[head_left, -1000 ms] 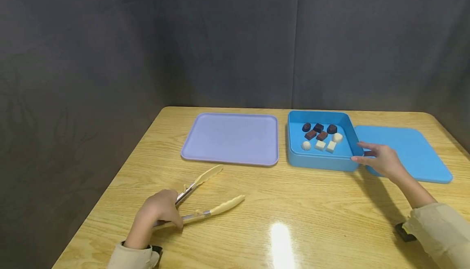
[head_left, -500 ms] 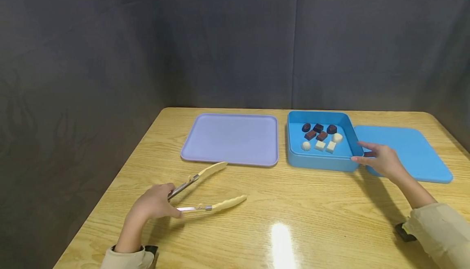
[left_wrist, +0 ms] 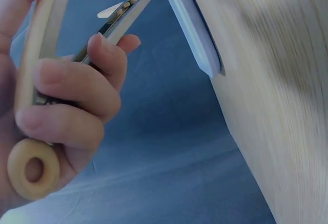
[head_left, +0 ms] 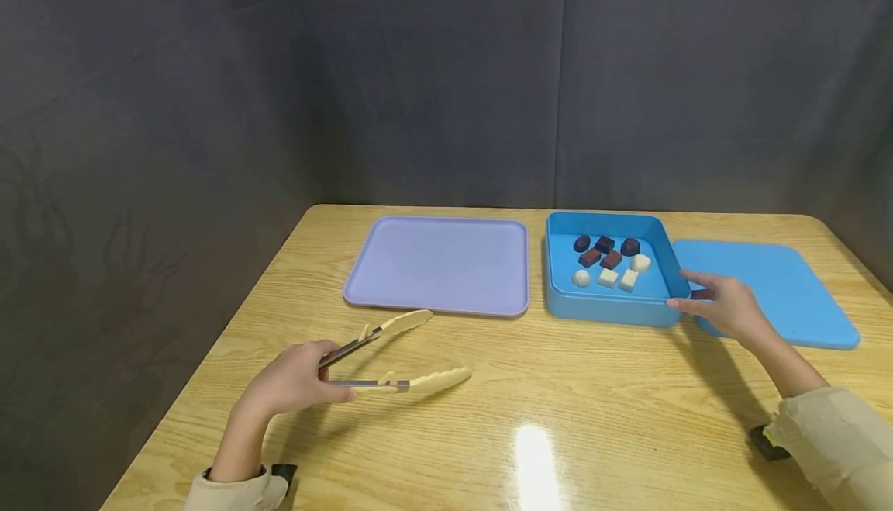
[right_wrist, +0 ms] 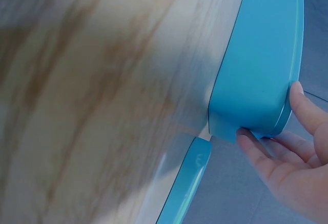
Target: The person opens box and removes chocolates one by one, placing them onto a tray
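Note:
Held in my left hand (head_left: 296, 379) is a pair of tongs (head_left: 370, 385) with metal arms and cream scalloped tips. The tongs' arms are spread apart above the table, and my fingers curl round them in the left wrist view, where a ring (left_wrist: 33, 169) shows at their end. My right hand (head_left: 722, 305) touches the near right corner of a blue box (head_left: 614, 309), thumb and fingers extended against its outer walls. Inside the box lie several chocolates: dark ones (head_left: 605, 244), brown ones (head_left: 590, 257) and white ones (head_left: 608, 277).
A lilac tray (head_left: 439, 263) lies left of the box, just beyond the tongs. The flat blue lid (head_left: 774, 290) rests on the wooden table (head_left: 600, 402) to the box's right. Dark cloth (head_left: 446, 92) hangs behind and at the left.
My left hand has risen from the table with the tongs and shifted slightly left and away from me. The right hand and the box have stayed in place.

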A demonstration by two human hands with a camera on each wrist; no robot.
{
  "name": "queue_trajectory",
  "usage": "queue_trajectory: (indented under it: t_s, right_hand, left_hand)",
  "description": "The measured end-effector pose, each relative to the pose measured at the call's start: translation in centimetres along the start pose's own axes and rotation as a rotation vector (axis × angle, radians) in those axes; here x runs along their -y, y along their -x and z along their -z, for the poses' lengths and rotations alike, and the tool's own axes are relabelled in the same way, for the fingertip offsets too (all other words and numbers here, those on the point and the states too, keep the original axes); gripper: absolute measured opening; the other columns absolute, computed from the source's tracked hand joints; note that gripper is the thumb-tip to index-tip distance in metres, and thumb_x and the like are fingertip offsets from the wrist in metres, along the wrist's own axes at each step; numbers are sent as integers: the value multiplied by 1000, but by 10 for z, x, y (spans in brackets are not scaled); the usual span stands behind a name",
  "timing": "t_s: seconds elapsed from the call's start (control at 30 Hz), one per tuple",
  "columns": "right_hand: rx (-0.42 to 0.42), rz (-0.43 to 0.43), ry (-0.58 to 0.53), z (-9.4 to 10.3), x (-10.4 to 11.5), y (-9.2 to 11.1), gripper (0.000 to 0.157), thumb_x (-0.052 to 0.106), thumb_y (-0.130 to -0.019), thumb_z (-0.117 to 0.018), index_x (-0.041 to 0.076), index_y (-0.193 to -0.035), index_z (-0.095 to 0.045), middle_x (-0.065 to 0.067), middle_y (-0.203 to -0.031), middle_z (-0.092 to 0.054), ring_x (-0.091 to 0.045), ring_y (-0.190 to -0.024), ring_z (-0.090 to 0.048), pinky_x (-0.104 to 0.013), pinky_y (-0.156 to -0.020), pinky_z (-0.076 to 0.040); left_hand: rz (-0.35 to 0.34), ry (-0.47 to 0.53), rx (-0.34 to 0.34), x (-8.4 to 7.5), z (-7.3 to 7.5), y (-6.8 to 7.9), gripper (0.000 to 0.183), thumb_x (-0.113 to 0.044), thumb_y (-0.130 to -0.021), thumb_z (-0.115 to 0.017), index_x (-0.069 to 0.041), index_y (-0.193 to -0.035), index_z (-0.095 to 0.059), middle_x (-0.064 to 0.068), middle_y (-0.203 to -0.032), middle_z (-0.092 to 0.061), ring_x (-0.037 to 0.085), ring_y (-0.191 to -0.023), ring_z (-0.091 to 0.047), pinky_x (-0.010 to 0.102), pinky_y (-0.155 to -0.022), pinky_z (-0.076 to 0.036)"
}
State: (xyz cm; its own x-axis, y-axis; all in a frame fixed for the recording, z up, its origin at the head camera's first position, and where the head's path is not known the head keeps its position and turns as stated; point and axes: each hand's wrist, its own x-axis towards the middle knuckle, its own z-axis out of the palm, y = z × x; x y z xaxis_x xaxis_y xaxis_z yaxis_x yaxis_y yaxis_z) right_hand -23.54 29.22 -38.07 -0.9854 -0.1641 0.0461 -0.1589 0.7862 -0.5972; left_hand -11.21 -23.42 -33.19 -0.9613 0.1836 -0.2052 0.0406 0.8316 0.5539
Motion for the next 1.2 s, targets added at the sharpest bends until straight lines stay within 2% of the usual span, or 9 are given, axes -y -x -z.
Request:
queue_trajectory:
  t_s: [0.23,0.4,0.57,0.67,0.77,0.87,1.0,1.1,1.2]
  right_hand:
    - [-2,-4,0,0,-1,0,74,39,-84,-60,-13,-129,-34,-40,-111,-45,-50,-98,-48,-52,-72,-44]
    - [-5,-5,14,0,-1,-1,75,40,-83,-60,-14,-128,-34,-40,-110,-45,-50,-98,-48,-51,-71,-44]
    - [-7,-6,20,0,-2,0,76,41,-82,-62,-14,-128,-34,-39,-110,-46,-49,-97,-49,-50,-70,-45]
    - [-7,-12,19,-1,-1,1,77,41,-82,-62,-14,-128,-34,-39,-109,-48,-48,-97,-49,-48,-69,-45]
    - [-5,-14,18,-1,0,1,78,42,-81,-62,-14,-129,-33,-38,-109,-48,-48,-97,-49,-48,-69,-45]
    - [-5,-14,18,0,1,0,78,42,-81,-62,-14,-129,-33,-38,-110,-48,-48,-98,-49,-48,-70,-45]
    - [-5,-17,11,0,0,0,78,41,-81,-62,-13,-129,-33,-38,-110,-47,-48,-98,-49,-49,-70,-45]
    - [-6,-18,8,0,0,0,77,41,-81,-62,-13,-129,-34,-38,-109,-48,-48,-98,-49,-48,-70,-45]
    - [-6,-22,10,0,1,0,77,41,-81,-62,-13,-129,-34,-38,-111,-47,-48,-98,-49,-48,-70,-45]
  left_hand:
    - [58,-90,-50,-4,-2,-2,44,-35,-60,-81,-6,-77,-53,2,-60,-38,14,-51,-34,28,-46,-27]
    - [48,-91,-70,-2,-4,-3,45,-39,-61,-79,-7,-82,-56,1,-59,-40,13,-50,-34,28,-45,-27]
    - [13,-71,-86,1,-4,-2,42,-39,-62,-79,-9,-75,-52,0,-58,-39,13,-49,-34,28,-45,-27]
    - [-9,-4,-96,2,-3,0,43,-36,-62,-79,-7,-78,-53,-1,-57,-36,12,-49,-31,27,-45,-27]
    - [-11,68,-112,1,-1,0,48,-34,-63,-80,-2,-89,-55,-1,-56,-33,11,-48,-29,26,-45,-27]
    - [-1,87,-129,-1,1,0,63,-35,-62,-80,3,-106,-54,-1,-56,-33,12,-48,-29,27,-45,-28]
    - [9,68,-148,-3,0,-2,81,-38,-61,-80,2,-123,-47,-1,-55,-32,12,-48,-29,27,-45,-28]
    - [-16,58,-187,-3,-2,-6,71,-41,-62,-79,-2,-117,-54,-1,-54,-33,12,-47,-29,27,-45,-28]
    - [-44,57,-238,-3,-4,-10,58,-43,-61,-79,-6,-100,-59,-1,-56,-37,12,-48,-33,27,-45,-30]
